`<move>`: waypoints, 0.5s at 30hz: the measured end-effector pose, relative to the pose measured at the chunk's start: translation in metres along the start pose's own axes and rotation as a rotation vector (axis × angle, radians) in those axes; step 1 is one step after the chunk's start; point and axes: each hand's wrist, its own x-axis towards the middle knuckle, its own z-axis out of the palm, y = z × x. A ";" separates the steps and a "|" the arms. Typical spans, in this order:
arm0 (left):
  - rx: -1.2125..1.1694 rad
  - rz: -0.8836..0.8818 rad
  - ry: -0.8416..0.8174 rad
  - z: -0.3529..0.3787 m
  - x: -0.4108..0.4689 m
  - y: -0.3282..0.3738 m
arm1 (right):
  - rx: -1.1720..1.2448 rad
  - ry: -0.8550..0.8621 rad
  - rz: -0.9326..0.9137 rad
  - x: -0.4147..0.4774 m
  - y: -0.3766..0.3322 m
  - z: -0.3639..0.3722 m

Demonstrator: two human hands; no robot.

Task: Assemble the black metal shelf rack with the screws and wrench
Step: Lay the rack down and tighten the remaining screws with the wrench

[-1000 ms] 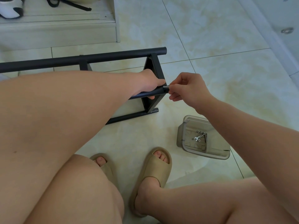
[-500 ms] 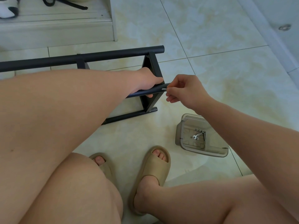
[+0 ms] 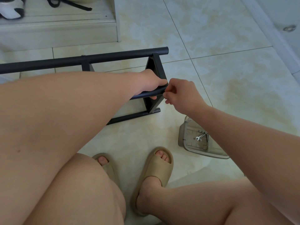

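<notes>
Here the left hand (image 3: 150, 82) wraps round the black bar (image 3: 146, 95), which points sideways at the right hand (image 3: 183, 95), whose curled fingers (image 3: 171, 90) pinch something hidden, likely a screw, at the bar's end.

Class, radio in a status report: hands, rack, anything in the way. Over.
Left hand grips rack's black tube. Right hand pinches at its end. Wrench idle in tray. Nothing blocking.
</notes>
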 end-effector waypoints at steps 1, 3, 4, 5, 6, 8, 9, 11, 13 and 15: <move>-0.005 0.003 0.003 0.000 0.000 0.000 | 0.020 -0.001 0.010 0.001 0.000 0.000; -0.011 0.004 0.006 0.000 0.000 0.000 | 0.073 -0.014 0.026 0.001 0.002 -0.001; -0.010 0.004 0.007 -0.001 0.000 0.000 | 0.111 -0.025 0.034 0.002 0.003 -0.001; -0.005 0.004 0.008 0.000 0.000 -0.001 | 0.157 -0.036 0.045 0.002 0.005 -0.002; -0.002 0.006 0.009 0.000 0.000 -0.001 | 0.209 -0.046 0.056 0.002 0.006 -0.003; -0.002 0.012 0.011 0.001 0.000 -0.001 | 0.329 -0.062 0.080 0.002 0.007 -0.005; -0.003 0.014 0.011 0.001 0.001 -0.001 | 0.393 -0.070 0.096 0.001 0.007 -0.006; 0.002 0.017 0.013 0.000 0.001 0.000 | 0.510 -0.088 0.136 -0.001 0.008 -0.009; 0.014 0.018 0.016 0.000 0.000 0.000 | 0.586 -0.112 0.172 -0.004 0.008 -0.011; 0.012 0.020 0.019 0.001 0.001 0.000 | 0.590 -0.129 0.180 -0.004 0.007 -0.012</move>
